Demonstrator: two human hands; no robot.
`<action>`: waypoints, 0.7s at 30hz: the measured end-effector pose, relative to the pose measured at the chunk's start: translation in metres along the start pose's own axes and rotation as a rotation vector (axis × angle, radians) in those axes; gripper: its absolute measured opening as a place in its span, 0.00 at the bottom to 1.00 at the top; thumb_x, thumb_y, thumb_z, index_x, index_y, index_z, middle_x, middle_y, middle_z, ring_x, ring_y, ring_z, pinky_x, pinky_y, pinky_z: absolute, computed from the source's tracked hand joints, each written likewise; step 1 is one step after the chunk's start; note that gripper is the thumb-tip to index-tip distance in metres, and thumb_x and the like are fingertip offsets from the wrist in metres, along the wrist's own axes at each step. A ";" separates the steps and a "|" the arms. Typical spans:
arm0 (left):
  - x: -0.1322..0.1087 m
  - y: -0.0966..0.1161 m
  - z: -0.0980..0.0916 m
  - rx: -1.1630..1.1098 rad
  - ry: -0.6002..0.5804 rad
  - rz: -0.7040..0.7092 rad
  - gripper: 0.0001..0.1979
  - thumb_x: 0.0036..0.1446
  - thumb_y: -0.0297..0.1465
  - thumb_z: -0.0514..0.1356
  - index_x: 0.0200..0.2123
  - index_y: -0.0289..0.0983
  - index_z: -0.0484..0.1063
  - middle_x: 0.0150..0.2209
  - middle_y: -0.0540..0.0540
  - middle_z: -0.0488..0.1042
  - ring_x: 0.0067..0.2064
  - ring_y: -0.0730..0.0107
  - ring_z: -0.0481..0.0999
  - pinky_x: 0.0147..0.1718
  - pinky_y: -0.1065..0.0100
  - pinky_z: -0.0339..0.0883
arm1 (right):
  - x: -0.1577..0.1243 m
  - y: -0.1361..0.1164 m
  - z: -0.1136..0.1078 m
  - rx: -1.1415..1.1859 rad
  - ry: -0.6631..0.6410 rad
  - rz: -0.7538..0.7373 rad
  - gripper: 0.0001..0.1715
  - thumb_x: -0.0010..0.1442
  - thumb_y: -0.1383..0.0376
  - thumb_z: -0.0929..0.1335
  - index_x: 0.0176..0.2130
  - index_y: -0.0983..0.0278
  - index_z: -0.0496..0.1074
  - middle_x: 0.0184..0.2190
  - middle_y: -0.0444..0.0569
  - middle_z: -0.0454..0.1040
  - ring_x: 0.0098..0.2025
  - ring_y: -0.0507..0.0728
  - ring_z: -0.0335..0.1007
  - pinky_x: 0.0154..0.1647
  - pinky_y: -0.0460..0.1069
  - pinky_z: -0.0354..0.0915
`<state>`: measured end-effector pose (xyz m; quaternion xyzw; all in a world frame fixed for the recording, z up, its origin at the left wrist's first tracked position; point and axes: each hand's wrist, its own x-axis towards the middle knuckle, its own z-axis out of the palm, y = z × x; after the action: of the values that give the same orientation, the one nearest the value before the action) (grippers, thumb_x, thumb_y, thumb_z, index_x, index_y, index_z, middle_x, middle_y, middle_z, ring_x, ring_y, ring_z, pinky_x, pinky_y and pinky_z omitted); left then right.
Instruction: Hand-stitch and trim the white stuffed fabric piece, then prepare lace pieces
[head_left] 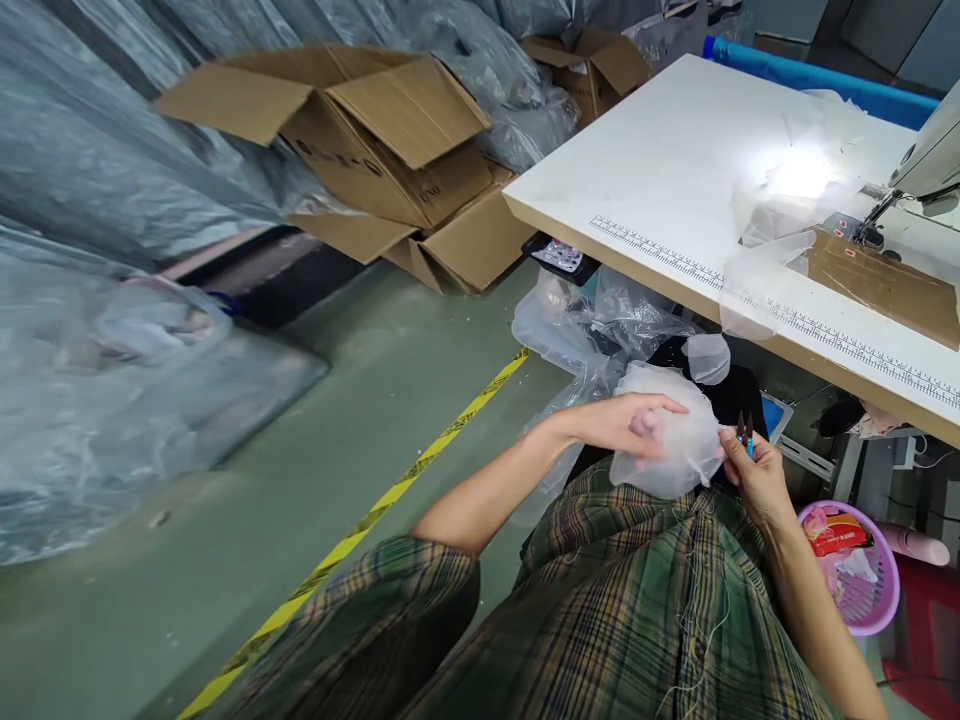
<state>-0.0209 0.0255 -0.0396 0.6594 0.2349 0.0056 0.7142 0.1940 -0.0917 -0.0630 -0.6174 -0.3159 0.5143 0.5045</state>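
My left hand lies on a bundle of sheer white fabric in my lap, its fingers curled over the top of the cloth. On the right edge of the same bundle, my right hand is closed round small thread snips whose dark tips point upward. Loose threads hang over my green plaid shirt.
A white sewing table with a printed ruler edge stands to the right, with a sewing machine, brown card and sheer pieces on it. Cardboard boxes and plastic-wrapped bundles line the left. A purple basket sits on the floor beside yellow floor tape.
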 end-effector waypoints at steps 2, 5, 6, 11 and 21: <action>0.005 -0.007 -0.008 0.167 0.231 0.028 0.35 0.56 0.41 0.66 0.63 0.36 0.62 0.32 0.49 0.75 0.33 0.67 0.77 0.37 0.65 0.70 | 0.004 0.011 0.001 -0.096 0.061 -0.023 0.34 0.43 0.36 0.73 0.29 0.63 0.70 0.19 0.40 0.67 0.17 0.47 0.50 0.17 0.45 0.49; 0.016 -0.016 -0.012 0.553 0.644 0.081 0.25 0.55 0.34 0.67 0.56 0.36 0.71 0.45 0.42 0.75 0.49 0.55 0.76 0.52 0.54 0.68 | 0.008 0.022 0.001 -0.277 0.189 -0.084 0.34 0.42 0.36 0.73 0.27 0.62 0.68 0.18 0.37 0.61 0.19 0.49 0.51 0.19 0.46 0.51; 0.019 -0.018 -0.011 0.627 0.720 0.107 0.22 0.54 0.33 0.67 0.53 0.37 0.73 0.49 0.40 0.74 0.54 0.53 0.74 0.56 0.52 0.66 | 0.009 0.023 0.000 -0.319 0.232 -0.104 0.34 0.42 0.36 0.73 0.29 0.62 0.68 0.17 0.36 0.59 0.19 0.49 0.51 0.19 0.46 0.52; 0.048 -0.017 -0.014 0.456 0.916 0.264 0.15 0.58 0.36 0.66 0.47 0.37 0.75 0.49 0.41 0.75 0.51 0.60 0.76 0.54 0.58 0.70 | 0.021 0.001 -0.001 -0.390 0.315 -0.256 0.30 0.51 0.38 0.69 0.29 0.61 0.66 0.17 0.36 0.58 0.20 0.50 0.53 0.22 0.47 0.55; 0.078 -0.002 -0.001 0.390 0.962 0.477 0.08 0.62 0.33 0.61 0.33 0.35 0.75 0.33 0.46 0.79 0.36 0.68 0.79 0.40 0.65 0.69 | 0.044 -0.049 0.026 -0.352 0.282 -0.446 0.27 0.51 0.44 0.71 0.36 0.65 0.75 0.26 0.45 0.73 0.21 0.49 0.56 0.23 0.47 0.59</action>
<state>0.0478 0.0515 -0.0669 0.7369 0.3750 0.4228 0.3709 0.1874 -0.0296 -0.0295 -0.6758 -0.4547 0.2376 0.5292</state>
